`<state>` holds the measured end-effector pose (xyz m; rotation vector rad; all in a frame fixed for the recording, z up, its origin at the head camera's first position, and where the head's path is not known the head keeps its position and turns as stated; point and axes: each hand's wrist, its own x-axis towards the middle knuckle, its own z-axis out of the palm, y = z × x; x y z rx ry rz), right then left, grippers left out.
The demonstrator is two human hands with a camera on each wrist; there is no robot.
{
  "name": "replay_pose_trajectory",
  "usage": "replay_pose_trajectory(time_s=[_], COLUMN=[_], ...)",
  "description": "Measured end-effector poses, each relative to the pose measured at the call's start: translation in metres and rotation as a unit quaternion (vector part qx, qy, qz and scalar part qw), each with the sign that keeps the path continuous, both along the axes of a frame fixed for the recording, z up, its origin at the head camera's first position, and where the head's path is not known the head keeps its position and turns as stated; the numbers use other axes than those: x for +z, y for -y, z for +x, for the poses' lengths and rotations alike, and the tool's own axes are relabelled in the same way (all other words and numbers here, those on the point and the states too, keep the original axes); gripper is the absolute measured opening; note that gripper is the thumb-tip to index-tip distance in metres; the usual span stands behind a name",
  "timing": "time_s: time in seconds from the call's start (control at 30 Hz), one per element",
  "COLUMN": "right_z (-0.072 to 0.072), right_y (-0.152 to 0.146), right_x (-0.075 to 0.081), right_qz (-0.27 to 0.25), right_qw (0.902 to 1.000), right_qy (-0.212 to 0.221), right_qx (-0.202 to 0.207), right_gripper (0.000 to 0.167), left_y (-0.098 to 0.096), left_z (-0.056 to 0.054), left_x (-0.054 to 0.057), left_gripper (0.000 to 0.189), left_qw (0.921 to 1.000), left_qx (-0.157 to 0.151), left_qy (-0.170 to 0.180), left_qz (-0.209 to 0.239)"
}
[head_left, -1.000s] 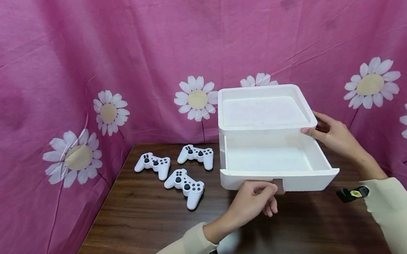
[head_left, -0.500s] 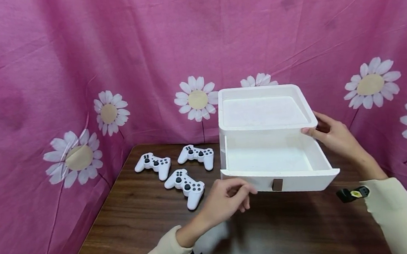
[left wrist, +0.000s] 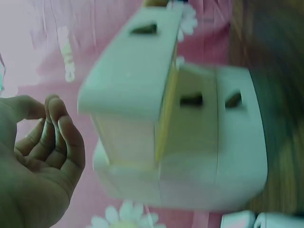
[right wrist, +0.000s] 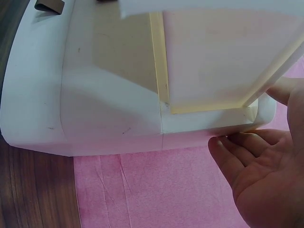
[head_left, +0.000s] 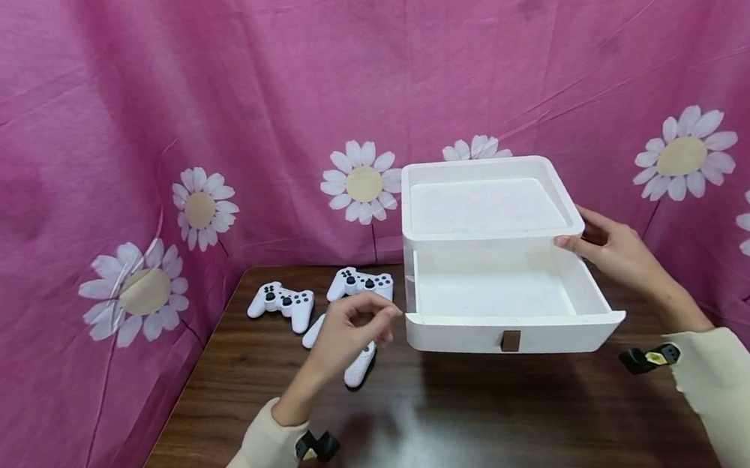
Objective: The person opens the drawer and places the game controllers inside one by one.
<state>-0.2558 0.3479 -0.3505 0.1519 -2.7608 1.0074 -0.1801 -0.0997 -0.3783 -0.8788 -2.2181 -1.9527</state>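
Note:
A white drawer unit (head_left: 493,237) with a shallow tray-like top stands at the right of the table. Its top drawer (head_left: 453,338) is pulled out, bare inside, with a brown pull tab (head_left: 510,341) on the front. My right hand (head_left: 621,252) grips the unit's right side near the upper front corner, thumb on the rim, fingers along the side wall. Left of the drawer, my left hand (head_left: 347,334) hovers with fingers loosely bent and nothing in them. It partly covers a white game controller (head_left: 358,367) in the head view.
Two more white game controllers, one far left (head_left: 281,303) and one behind the left hand (head_left: 369,283), lie on the dark wooden table (head_left: 382,444). Closed lower drawers (left wrist: 237,137) with brown tabs show below the open one. A pink flowered curtain (head_left: 266,86) hangs behind.
My left hand has let go of the drawer's pull tab and moved left and away from the drawer front, over the controllers. The right hand, drawer unit and open drawer have stayed put.

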Motion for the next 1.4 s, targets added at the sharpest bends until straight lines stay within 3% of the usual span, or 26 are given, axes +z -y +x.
replay_pose_trajectory(time_s=[0.13,0.3,0.5,0.57,0.7,0.9,1.1,1.4], right_z=[0.000,0.001,0.001,0.001,0.000,-0.001,0.000,0.000], right_y=[0.000,0.000,0.000,0.000,0.000,0.000,0.000,-0.001], right_x=[0.000,0.000,0.002,0.002,0.001,0.000,0.000,0.000], right_qz=[-0.003,-0.001,0.000,0.001,0.001,0.000,-0.002,0.005], right_qw=[1.0000,0.9999,0.9999,0.9999,0.9999,1.0000,0.9999,0.9999], right_qy=[0.002,0.012,0.011,0.012,0.012,0.007,0.009,0.014], right_qx=[0.005,0.005,0.006,0.005,0.007,0.006,0.006,0.004], right_gripper=[0.085,0.087,0.087,0.087,0.086,0.084,0.085,0.086], left_y=[0.016,0.033,0.046,0.051,0.058,0.068,0.078,0.077], left_z=[-0.018,-0.037,-0.059,-0.067,-0.080,-0.094,-0.097,-0.093], left_x=[-0.002,-0.007,-0.010,-0.014,-0.022,-0.034,-0.042,-0.053], left_gripper=[0.009,0.009,0.010,0.012,0.015,0.024,0.042,0.065], left_qw=[0.9998,0.9974,0.9863,0.9777,0.9531,0.9181,0.8761,0.8294], left_qx=[0.013,0.024,0.032,0.029,0.014,-0.026,-0.063,-0.080], left_qy=[-0.001,-0.011,-0.031,-0.046,-0.076,-0.103,-0.120,-0.100], left_qz=[-0.014,-0.066,-0.159,-0.203,-0.293,-0.382,-0.463,-0.544])
